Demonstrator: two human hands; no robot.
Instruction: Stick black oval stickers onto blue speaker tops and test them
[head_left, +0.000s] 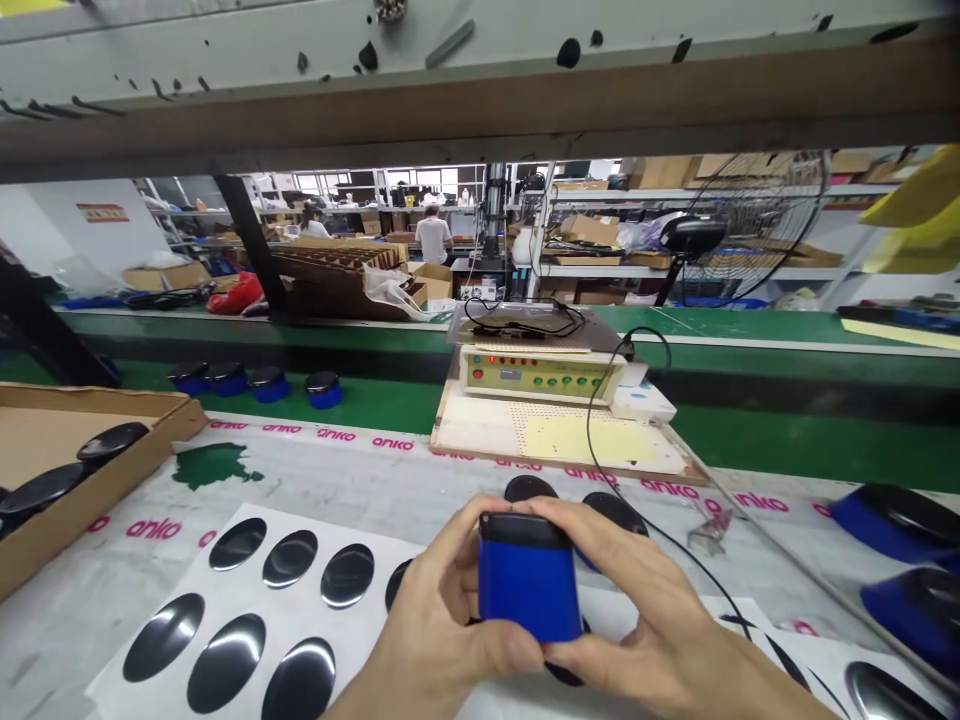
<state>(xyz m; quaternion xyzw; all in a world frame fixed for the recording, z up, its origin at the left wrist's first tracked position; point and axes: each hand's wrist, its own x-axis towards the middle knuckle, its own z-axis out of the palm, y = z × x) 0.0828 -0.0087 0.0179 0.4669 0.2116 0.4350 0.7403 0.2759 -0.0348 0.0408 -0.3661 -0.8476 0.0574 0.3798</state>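
A blue case with a black top edge (pixel 529 580) is held upright at the lower middle. My left hand (pixel 450 610) grips its left side, thumb across the lower front. My right hand (pixel 637 600) wraps its right side, with fingertips at the top edge and the thumb at the bottom corner. Beneath and to the left lies a white sheet (pixel 300 530) bearing several glossy black ovals (pixel 226 662). Just behind the hands are dark round-topped pieces (pixel 531 488), partly hidden by my fingers.
An open cardboard box (pixel 169 435) with black oval pieces stands at the left. Several blue-and-black pieces (pixel 324 390) sit on the green surface; others (pixel 892 525) lie at right. A control box (pixel 540 375) stands behind, its cable crossing the table. A shelf beam spans overhead.
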